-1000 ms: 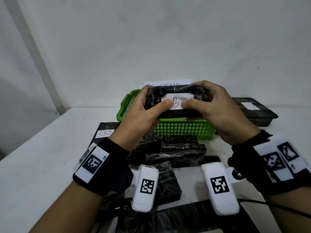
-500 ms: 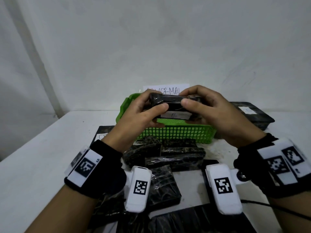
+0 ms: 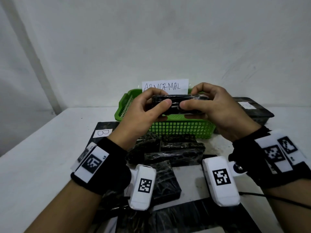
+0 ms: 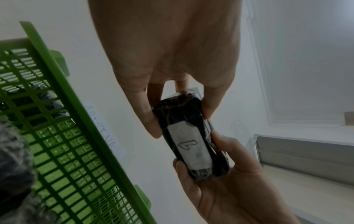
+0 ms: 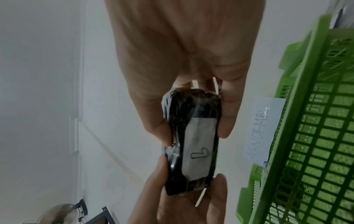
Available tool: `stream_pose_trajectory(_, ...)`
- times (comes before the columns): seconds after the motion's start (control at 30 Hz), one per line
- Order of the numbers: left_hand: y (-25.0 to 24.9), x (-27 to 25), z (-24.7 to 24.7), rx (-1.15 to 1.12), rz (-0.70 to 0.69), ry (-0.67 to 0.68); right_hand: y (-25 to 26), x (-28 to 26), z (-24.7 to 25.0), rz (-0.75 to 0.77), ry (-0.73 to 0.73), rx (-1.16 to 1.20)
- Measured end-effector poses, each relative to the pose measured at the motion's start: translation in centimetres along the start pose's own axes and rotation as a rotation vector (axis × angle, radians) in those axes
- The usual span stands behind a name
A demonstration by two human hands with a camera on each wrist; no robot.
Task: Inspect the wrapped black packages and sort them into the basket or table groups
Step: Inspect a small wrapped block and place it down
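Note:
A black package (image 3: 176,106) wrapped in clear film is held in the air above the green basket (image 3: 181,131). My left hand (image 3: 161,99) pinches its left end and my right hand (image 3: 190,98) pinches its right end, thumbs on the near side. The head view shows only a narrow black side. In the wrist views its white label (image 4: 189,145) (image 5: 197,148) with a hand-drawn mark faces the cameras. Several more wrapped black packages (image 3: 173,152) lie piled on the table in front of the basket.
A paper sign reading ABNORMAL (image 3: 165,86) stands behind the basket. A black mat with a B label (image 3: 102,132) lies left of the pile. A black tray (image 3: 257,111) with a white label sits at the right. A cable (image 3: 276,199) crosses the near right.
Both hands have rolled the package: its white label faced the head camera a second ago and is now turned away, underneath. The grip at both ends is unchanged.

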State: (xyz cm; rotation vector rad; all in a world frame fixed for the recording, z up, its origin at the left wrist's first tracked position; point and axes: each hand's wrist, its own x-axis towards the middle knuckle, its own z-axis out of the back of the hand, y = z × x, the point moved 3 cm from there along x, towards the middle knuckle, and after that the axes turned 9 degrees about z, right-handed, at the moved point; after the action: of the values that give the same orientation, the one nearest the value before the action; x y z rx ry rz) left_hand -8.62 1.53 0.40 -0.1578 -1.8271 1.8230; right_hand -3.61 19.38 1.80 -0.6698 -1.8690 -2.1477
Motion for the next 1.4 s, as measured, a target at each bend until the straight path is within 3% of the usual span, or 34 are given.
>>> stream_pose_trajectory(0.2,0.1,-0.1,0.2,0.047,0.014,-0.010,0.3,-0.1,-0.1,0.098,0.011,-0.038)
stream_pose_trajectory(0.33,0.1,-0.1,-0.2,-0.063,0.154,0.022,1.2,-0.4,0.0,0.243,0.089,-0.148)
stream_pose_trajectory(0.43,0.5,0.0,-0.3,-0.195,0.223,0.030,0.5,-0.2,-0.1,0.175,0.107,-0.048)
stream_pose_trajectory(0.57,0.5,0.2,-0.1,-0.228,0.170,0.034,-0.8,-0.2,0.0,-0.103,0.064,0.066)
stream_pose_trajectory(0.63,0.5,0.2,0.0,-0.204,0.144,0.029,-1.0,-0.3,0.0,-0.167,0.073,0.065)
stream_pose_trajectory(1.03,0.9,0.1,0.3,0.036,0.071,-0.095,-1.5,0.0,-0.4,-0.001,-0.009,-0.178)
stream_pose_trajectory(1.2,0.7,0.3,0.3,-0.014,0.185,-0.011,-0.6,0.0,0.5,0.201,0.030,-0.366)
stream_pose_trajectory(1.3,0.8,0.4,0.5,-0.093,0.221,0.020,-0.8,0.0,0.6,0.176,0.058,-0.341)
stream_pose_trajectory(1.4,0.7,0.4,0.6,-0.117,0.150,0.021,-1.1,-0.1,0.2,0.026,0.071,-0.239)
